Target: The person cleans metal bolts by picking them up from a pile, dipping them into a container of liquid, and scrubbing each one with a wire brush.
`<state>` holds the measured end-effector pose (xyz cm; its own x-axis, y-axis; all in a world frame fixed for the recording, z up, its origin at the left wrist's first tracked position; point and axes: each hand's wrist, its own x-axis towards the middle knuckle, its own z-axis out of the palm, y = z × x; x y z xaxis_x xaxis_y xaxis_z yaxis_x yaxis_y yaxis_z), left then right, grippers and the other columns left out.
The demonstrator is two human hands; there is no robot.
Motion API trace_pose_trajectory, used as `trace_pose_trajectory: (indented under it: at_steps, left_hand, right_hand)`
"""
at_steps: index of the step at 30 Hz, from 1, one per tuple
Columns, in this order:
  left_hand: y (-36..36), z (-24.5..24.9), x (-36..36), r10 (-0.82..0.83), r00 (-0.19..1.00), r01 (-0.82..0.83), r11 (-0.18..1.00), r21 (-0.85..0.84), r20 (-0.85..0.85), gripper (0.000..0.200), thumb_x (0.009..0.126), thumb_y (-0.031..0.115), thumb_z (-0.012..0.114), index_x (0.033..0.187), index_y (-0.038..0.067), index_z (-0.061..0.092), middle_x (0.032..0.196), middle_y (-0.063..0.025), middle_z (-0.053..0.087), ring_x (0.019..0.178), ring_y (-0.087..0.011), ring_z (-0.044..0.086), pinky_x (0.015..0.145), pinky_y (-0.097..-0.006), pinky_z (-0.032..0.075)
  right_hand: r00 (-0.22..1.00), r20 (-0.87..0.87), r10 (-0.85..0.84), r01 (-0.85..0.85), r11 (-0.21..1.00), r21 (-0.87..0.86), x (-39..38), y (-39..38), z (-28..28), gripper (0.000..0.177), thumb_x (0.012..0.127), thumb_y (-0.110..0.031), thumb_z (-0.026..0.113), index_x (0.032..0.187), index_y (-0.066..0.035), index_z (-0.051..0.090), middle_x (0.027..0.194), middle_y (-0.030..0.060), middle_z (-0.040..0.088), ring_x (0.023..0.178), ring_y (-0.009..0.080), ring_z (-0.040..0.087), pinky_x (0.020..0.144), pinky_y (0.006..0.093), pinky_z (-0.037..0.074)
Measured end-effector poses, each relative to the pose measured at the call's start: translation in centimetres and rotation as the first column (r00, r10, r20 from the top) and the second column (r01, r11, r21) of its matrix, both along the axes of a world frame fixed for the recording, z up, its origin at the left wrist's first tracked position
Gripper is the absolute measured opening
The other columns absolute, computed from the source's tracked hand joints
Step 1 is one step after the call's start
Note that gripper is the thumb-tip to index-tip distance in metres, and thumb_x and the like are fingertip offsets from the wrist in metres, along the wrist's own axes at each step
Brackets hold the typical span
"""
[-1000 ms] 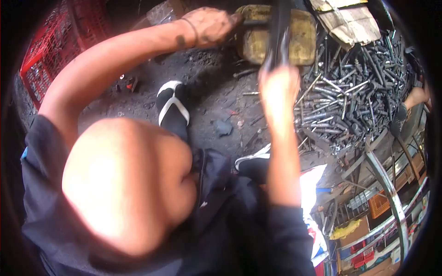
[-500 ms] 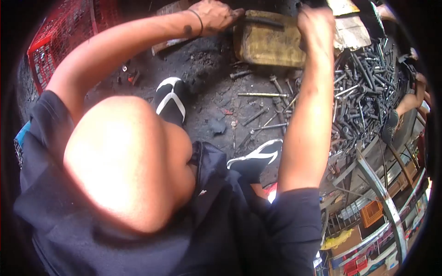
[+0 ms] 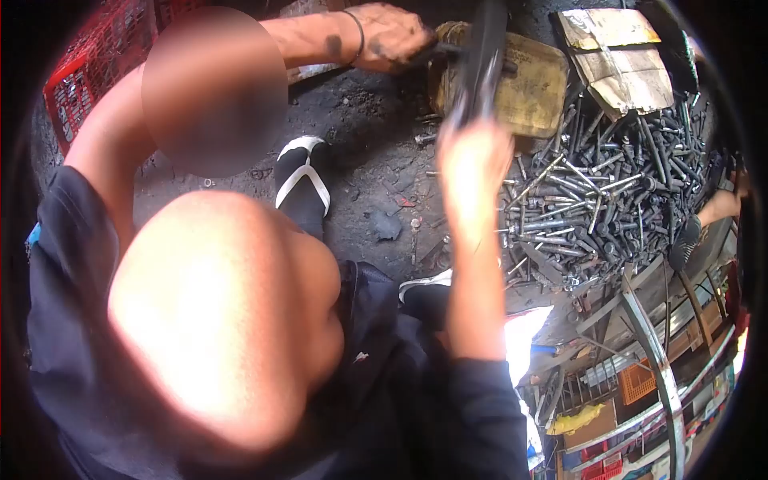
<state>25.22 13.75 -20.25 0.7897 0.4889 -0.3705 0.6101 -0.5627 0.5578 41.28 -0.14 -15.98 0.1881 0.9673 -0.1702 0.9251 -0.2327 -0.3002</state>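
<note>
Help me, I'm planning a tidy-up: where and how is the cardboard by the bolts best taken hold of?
Probably pinch the edge nearest the camera wearer, coming from the wearer's side: the cardboard looks flat and broad, with no handle visible, and that edge faces the wearer. Mind the bolts crowding it; whether anything lies beneath is hidden.

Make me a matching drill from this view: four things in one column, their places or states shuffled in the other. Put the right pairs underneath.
1. Left hand
2. Right hand
3. Red crate
4. Metal bolts

A. heaped below the cardboard in view
B. gripping a blurred dark tool
C. at the picture's upper left
D. by the yellowish block, at its left end

Pairs: 1-D, 2-B, 3-C, 4-A
</note>
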Motion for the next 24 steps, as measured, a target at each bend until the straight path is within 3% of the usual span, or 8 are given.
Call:
trace_pose_trajectory:
  at_steps: [2, 8, 14, 15, 16, 19, 21, 24]
  left_hand:
    - [-0.2, -0.7, 0.4, -0.037, 0.999, 0.038, 0.993, 0.112, -0.015, 0.021, 0.073, 0.022, 0.051, 0.075, 0.004, 0.061, 0.076, -0.0184, 0.064, 0.070, -0.0330, 0.063, 0.061, -0.0404, 0.050]
    - [-0.8, -2.9, -0.2, -0.306, 0.920, 0.165, 0.870, 0.465, 0.244, 0.017, 0.073, 0.014, 0.048, 0.059, 0.004, 0.051, 0.056, -0.0181, 0.056, 0.051, -0.0298, 0.058, 0.046, -0.0428, 0.047]
    - [-2.5, -1.8, 0.3, -0.249, 0.942, 0.137, 0.897, 0.421, 0.225, 0.017, 0.072, 0.018, 0.051, 0.061, 0.006, 0.054, 0.054, -0.0158, 0.056, 0.053, -0.0291, 0.060, 0.048, -0.0410, 0.049]
    - [-1.9, -2.3, 0.1, -0.304, 0.927, 0.143, 0.831, 0.538, 0.222, 0.017, 0.073, 0.018, 0.050, 0.062, 0.006, 0.055, 0.054, -0.0152, 0.056, 0.054, -0.0290, 0.060, 0.049, -0.0404, 0.049]
    - [-1.8, -1.1, 0.7, -0.155, 0.974, 0.075, 0.910, 0.408, 0.166, 0.016, 0.073, 0.018, 0.050, 0.063, 0.006, 0.055, 0.053, -0.0130, 0.057, 0.054, -0.0281, 0.061, 0.049, -0.0383, 0.049]
    - [-2.1, -1.1, 0.8, -0.127, 0.988, 0.095, 0.948, 0.303, 0.086, 0.019, 0.072, 0.019, 0.050, 0.060, 0.007, 0.057, 0.057, -0.0141, 0.059, 0.055, -0.0286, 0.061, 0.051, -0.0394, 0.050]
    - [-1.2, -0.2, 1.9, 0.038, 0.994, -0.017, 0.981, 0.195, -0.106, 0.021, 0.072, 0.020, 0.049, 0.059, 0.007, 0.060, 0.060, -0.0152, 0.061, 0.058, -0.0302, 0.062, 0.053, -0.0401, 0.050]
    - [-0.2, 0.1, 1.8, -0.058, 0.997, 0.070, 0.946, 0.316, -0.048, 0.021, 0.073, 0.018, 0.048, 0.063, 0.005, 0.061, 0.064, -0.0166, 0.062, 0.059, -0.0307, 0.062, 0.053, -0.0400, 0.050]
  right_hand:
    - [0.986, -0.065, 0.153, -0.143, 0.981, 0.129, 1.0, 6.9, 0.5, 0.026, 0.082, -0.021, 0.053, 0.066, -0.001, 0.057, 0.053, 0.0183, 0.054, 0.051, 0.0328, 0.058, 0.047, 0.0425, 0.047]
    - [0.990, -0.119, -0.069, 0.073, 0.997, 0.032, 0.0, -0.5, 2.4, 0.032, 0.081, -0.019, 0.054, 0.107, 0.000, 0.057, 0.067, 0.0254, 0.057, 0.061, 0.0399, 0.060, 0.055, 0.0460, 0.047]
    - [0.948, -0.313, -0.051, 0.031, 0.997, -0.070, 3.5, 8.9, 2.8, 0.028, 0.083, -0.023, 0.052, 0.074, 0.003, 0.061, 0.067, 0.0231, 0.061, 0.065, 0.0357, 0.062, 0.057, 0.0428, 0.048]
    - [0.957, 0.138, 0.254, -0.261, 0.965, 0.030, 3.8, 8.0, 3.9, 0.026, 0.084, -0.021, 0.051, 0.086, 0.002, 0.063, 0.070, 0.0238, 0.062, 0.066, 0.0357, 0.063, 0.058, 0.0427, 0.049]
    - [0.990, -0.134, 0.041, 0.009, 0.935, 0.355, 3.1, 4.6, 3.6, 0.029, 0.081, -0.017, 0.054, 0.106, -0.002, 0.057, 0.065, 0.0230, 0.060, 0.053, 0.0373, 0.059, 0.052, 0.0431, 0.048]
    - [0.970, -0.120, -0.213, 0.194, 0.969, -0.152, 1.5, 0.7, 2.3, 0.042, 0.085, -0.018, 0.052, 0.124, -0.002, 0.047, 0.080, 0.0275, 0.061, 0.078, 0.0410, 0.061, 0.071, 0.0429, 0.050]
    - [0.985, 0.116, 0.130, -0.143, 0.984, 0.103, 3.5, 5.9, 0.4, 0.027, 0.080, -0.027, 0.057, 0.083, -0.002, 0.065, 0.066, 0.0236, 0.060, 0.063, 0.0391, 0.061, 0.057, 0.0436, 0.048]
    - [0.900, -0.410, 0.145, -0.175, 0.984, -0.035, 8.0, 10.1, 4.2, 0.028, 0.078, -0.024, 0.057, 0.074, 0.003, 0.061, 0.055, 0.0161, 0.056, 0.049, 0.0314, 0.055, 0.049, 0.0407, 0.044]
